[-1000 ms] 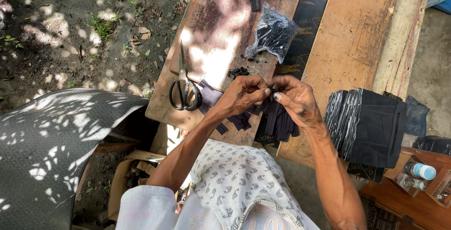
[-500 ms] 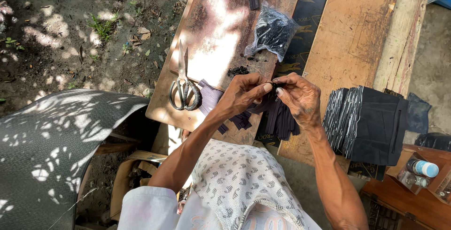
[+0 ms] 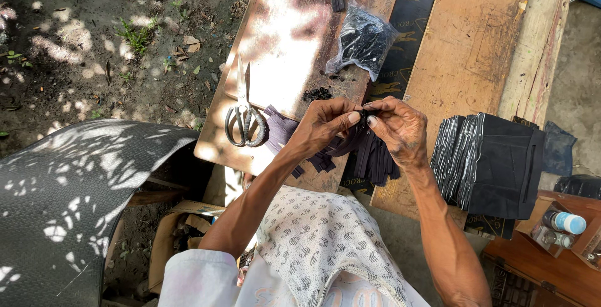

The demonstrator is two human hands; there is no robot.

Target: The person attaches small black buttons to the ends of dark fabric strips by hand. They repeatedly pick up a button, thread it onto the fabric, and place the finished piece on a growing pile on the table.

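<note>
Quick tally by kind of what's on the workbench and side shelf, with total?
Scissors: 1
Clear bag of small black parts: 1
Stack of black pieces: 1
Bundle of dark strips, under both hands: 1
Small bottles on the side shelf: 2
Total: 6

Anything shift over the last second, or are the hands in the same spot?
Hardly anything. Left hand and right hand stay pinched together on the same small dark piece, fingertips only slightly readjusted. Nothing picked up or released. Scissors, plastic bag and dark stack unmoved.
</note>
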